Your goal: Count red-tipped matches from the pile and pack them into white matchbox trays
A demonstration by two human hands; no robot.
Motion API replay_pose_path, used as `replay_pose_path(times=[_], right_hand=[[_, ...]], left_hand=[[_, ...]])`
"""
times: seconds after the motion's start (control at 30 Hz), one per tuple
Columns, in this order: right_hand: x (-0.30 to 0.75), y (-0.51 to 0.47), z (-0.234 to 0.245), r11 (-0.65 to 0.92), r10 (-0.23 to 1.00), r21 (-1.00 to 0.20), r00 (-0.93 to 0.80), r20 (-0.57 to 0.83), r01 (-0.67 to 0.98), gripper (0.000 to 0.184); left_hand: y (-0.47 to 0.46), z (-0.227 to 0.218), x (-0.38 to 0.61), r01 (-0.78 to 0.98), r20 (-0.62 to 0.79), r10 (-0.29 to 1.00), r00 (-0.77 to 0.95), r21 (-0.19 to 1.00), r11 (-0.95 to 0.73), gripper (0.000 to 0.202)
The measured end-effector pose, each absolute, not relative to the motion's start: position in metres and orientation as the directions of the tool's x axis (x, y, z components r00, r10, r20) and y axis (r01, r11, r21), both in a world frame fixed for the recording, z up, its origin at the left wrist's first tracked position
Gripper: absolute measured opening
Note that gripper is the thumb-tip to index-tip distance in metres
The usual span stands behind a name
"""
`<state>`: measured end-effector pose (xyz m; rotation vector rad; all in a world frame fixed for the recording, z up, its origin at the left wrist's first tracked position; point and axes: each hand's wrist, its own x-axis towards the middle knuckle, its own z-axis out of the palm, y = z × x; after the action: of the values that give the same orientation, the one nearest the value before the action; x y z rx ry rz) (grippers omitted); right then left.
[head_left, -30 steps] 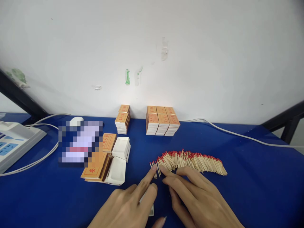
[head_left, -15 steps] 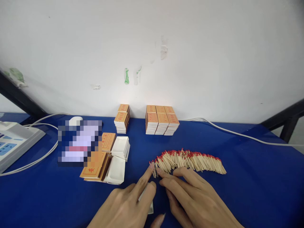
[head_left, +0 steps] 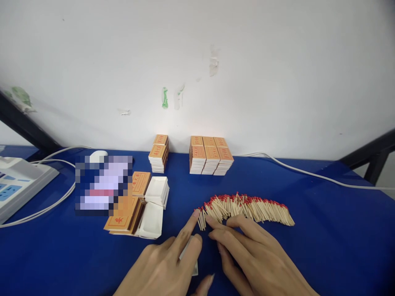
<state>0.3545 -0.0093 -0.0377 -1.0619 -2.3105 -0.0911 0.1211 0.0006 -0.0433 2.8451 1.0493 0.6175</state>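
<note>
A long row of red-tipped matches (head_left: 247,209) lies on the blue table, with a few matches (head_left: 201,220) parted from its left end. My left hand (head_left: 166,263) points its index finger at the outer side of these few. Its other fingers curl over a small white matchbox tray (head_left: 195,268), mostly hidden under the hand; how firmly it is gripped is unclear. My right hand (head_left: 249,250) has its fingers stretched out and holds nothing. Its index fingertip rests at the gap between the small group and the rest of the row.
White trays (head_left: 151,220) and orange matchbox sleeves (head_left: 121,220) lie to the left, beside a blurred phone (head_left: 105,181). Stacked matchboxes (head_left: 211,154) and a smaller stack (head_left: 159,154) stand near the wall. A power strip (head_left: 21,189) and white cables (head_left: 296,170) lie toward the sides.
My right index fingertip has shifted slightly right, and the small group of matches beside it shows more clearly apart from the row. My left hand has barely moved.
</note>
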Motion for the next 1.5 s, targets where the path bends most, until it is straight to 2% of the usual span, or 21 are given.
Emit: replay_pose_path(times=[0.17, 0.33, 0.57, 0.87, 1.07, 1.5], right_hand=[[0.353, -0.012, -0.034, 0.692, 0.658, -0.217, -0.476, 0.584, 0.689, 0.027], [0.35, -0.012, -0.032, 0.693, 0.673, -0.27, -0.466, 0.575, 0.668, 0.028], [0.347, -0.012, -0.029, 0.699, 0.661, -0.269, -0.455, 0.597, 0.662, 0.029], [0.349, -0.016, -0.034, 0.673, 0.69, -0.244, -0.475, 0.546, 0.698, 0.029], [0.348, -0.018, -0.033, 0.668, 0.685, -0.229, -0.465, 0.56, 0.708, 0.027], [0.346, -0.02, -0.036, 0.666, 0.704, -0.294, -0.446, 0.553, 0.686, 0.025]], left_hand=[[-0.001, -0.046, 0.121, 0.614, 0.36, 0.634, 0.685, 0.183, -0.768, 0.025], [-0.004, -0.045, 0.118, 0.647, 0.342, 0.655, 0.674, 0.155, -0.747, 0.021], [-0.003, -0.045, 0.12, 0.646, 0.392, 0.633, 0.667, 0.12, -0.754, 0.02], [-0.004, -0.045, 0.119, 0.645, 0.395, 0.626, 0.672, 0.104, -0.757, 0.019], [-0.004, -0.043, 0.121, 0.637, 0.389, 0.623, 0.679, 0.108, -0.763, 0.019], [-0.004, -0.042, 0.119, 0.637, 0.417, 0.607, 0.677, 0.08, -0.766, 0.025]])
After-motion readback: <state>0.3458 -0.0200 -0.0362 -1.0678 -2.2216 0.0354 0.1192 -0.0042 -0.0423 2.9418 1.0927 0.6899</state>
